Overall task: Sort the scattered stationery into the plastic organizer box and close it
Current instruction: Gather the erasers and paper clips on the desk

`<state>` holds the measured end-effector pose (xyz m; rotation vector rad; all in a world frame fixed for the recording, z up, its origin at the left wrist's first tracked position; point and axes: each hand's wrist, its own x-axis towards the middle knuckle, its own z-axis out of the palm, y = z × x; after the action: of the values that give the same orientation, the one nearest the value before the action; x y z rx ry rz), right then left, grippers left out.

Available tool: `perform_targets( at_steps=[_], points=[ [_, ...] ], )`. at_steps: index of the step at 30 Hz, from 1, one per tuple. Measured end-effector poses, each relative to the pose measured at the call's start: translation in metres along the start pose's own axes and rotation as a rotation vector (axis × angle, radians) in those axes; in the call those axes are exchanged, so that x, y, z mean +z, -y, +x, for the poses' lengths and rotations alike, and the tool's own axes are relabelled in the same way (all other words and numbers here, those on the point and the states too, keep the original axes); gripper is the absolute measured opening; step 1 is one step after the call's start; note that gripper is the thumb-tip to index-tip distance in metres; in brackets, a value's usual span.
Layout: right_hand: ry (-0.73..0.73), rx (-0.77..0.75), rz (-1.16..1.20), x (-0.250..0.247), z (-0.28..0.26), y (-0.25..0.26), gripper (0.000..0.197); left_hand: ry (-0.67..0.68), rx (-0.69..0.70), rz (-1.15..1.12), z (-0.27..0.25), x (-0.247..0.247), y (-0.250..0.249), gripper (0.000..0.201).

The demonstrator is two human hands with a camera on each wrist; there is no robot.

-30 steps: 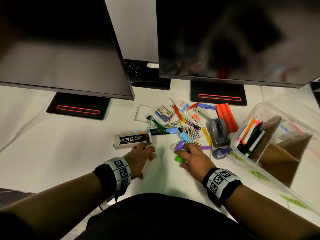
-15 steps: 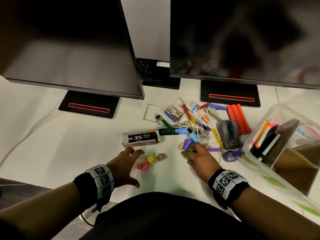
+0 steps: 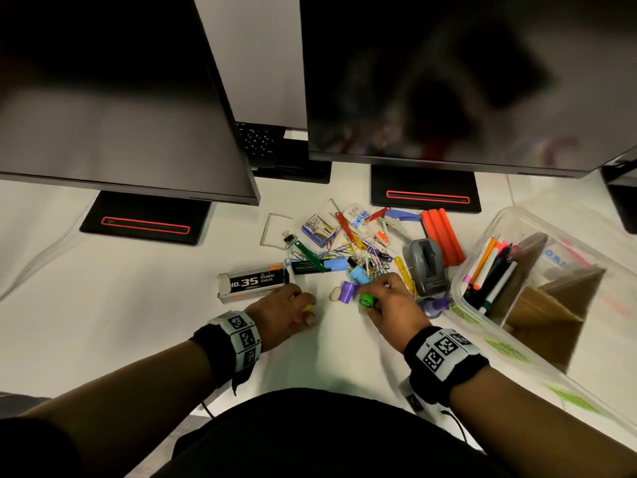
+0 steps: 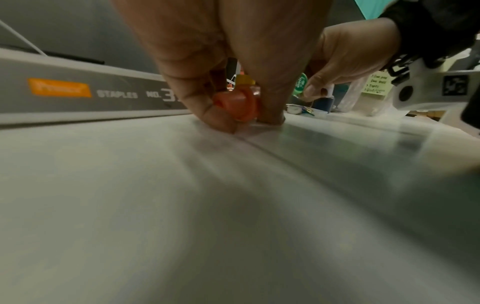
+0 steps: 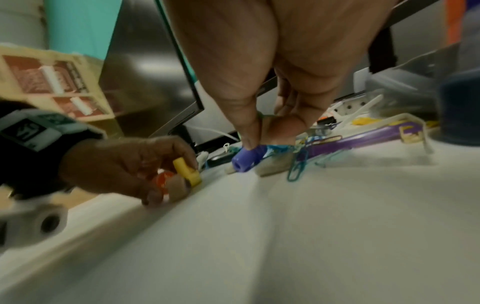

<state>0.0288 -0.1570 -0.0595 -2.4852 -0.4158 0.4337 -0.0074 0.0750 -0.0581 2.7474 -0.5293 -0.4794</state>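
Small coloured marker caps lie at the near edge of a stationery pile. My left hand (image 3: 305,313) (image 4: 241,121) is curled over three of them, pinching an orange-pink cap (image 4: 233,105) with a yellow cap (image 5: 187,170) and a tan piece (image 5: 176,189) against its fingers. My right hand (image 3: 370,294) (image 5: 259,142) holds a green cap (image 3: 367,300), and its thumb tip touches a purple cap (image 3: 346,291) (image 5: 244,159). A light blue cap (image 3: 360,274) lies just beyond. The clear plastic organizer box (image 3: 482,236) stands open at the right, with markers (image 3: 489,270) and cardboard dividers inside.
A staples box (image 3: 253,281) lies just beyond my left hand. The pile holds several paper clips (image 3: 344,251), a grey tape dispenser (image 3: 425,267), orange sticks (image 3: 443,236) and a purple glue bottle (image 3: 434,305). Two monitors on black stands (image 3: 144,224) fill the back of the white desk.
Half a second ago my left hand was spread, with the pink, yellow and tan pieces bare on the desk; now it has curled over them. My right hand stayed at the green cap.
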Motion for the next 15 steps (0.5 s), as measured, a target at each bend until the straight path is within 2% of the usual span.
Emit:
perform_targets(
  at_steps=[4,7,15],
  points=[
    [-0.070,0.042,0.060,-0.015,-0.008,0.001,0.032,-0.038,-0.025,-0.094,0.016,0.003,-0.014,0.034],
    [-0.046,0.043,0.083,-0.024,-0.013,0.004,0.033,0.140,-0.095,-0.146,0.024,0.007,-0.020,0.048],
    [0.004,0.054,0.071,-0.040,-0.033,0.008,0.036,0.172,-0.007,-0.119,0.039,0.011,-0.038,0.052]
  ],
)
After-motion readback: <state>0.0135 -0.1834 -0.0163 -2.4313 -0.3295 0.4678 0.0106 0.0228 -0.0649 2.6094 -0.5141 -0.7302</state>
